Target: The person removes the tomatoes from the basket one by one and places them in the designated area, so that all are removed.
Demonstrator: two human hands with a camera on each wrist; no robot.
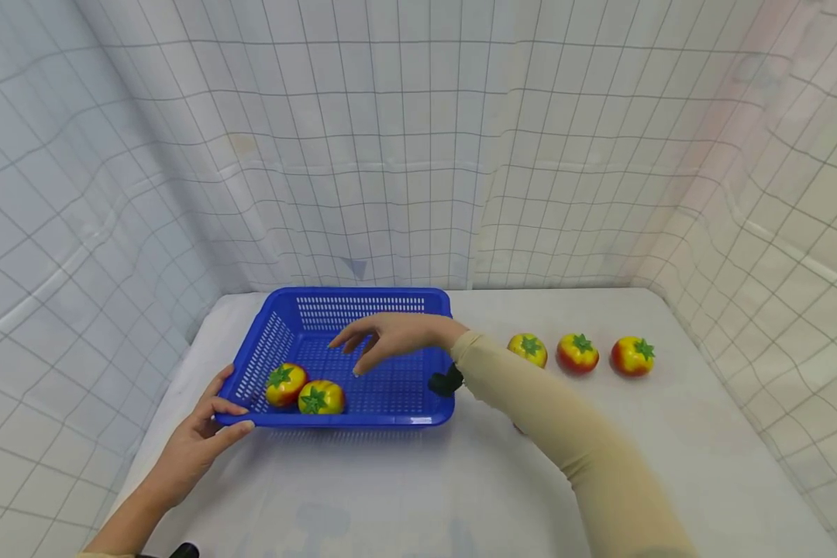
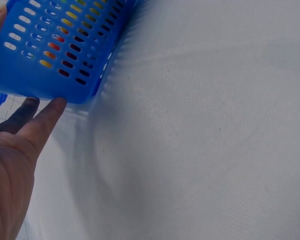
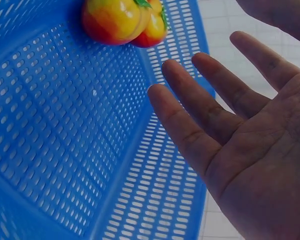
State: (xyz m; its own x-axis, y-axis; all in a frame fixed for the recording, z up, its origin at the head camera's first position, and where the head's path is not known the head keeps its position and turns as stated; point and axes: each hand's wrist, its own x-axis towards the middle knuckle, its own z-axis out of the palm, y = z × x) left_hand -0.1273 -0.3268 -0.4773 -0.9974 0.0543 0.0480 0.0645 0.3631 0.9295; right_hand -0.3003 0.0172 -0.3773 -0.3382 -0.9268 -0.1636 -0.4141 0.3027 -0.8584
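A blue plastic basket [image 1: 363, 421] with slotted walls stands on the white-covered table. Its near left corner is gripped by my left hand [image 1: 198, 434], fingers at the side rim and thumb along the front rim. Two red-and-yellow tomato-like fruits, one at the left [image 1: 286, 385] and one beside it [image 1: 322, 398], lie in the basket's near left part. Over the basket's middle hovers my right hand [image 1: 397, 335], fingers spread and loosely bent, holding nothing. In the right wrist view its palm [image 3: 270, 150] faces the basket, apart from the fruits [image 3: 112, 22].
Right of the basket, three similar fruits [image 1: 527, 347] [image 1: 577, 354] [image 1: 632, 356] form a row on the table [image 1: 676, 449]. My right forearm [image 1: 551, 411] partly covers something reddish below them. Grid-patterned white curtains [image 1: 418, 155] enclose the table's back and sides.
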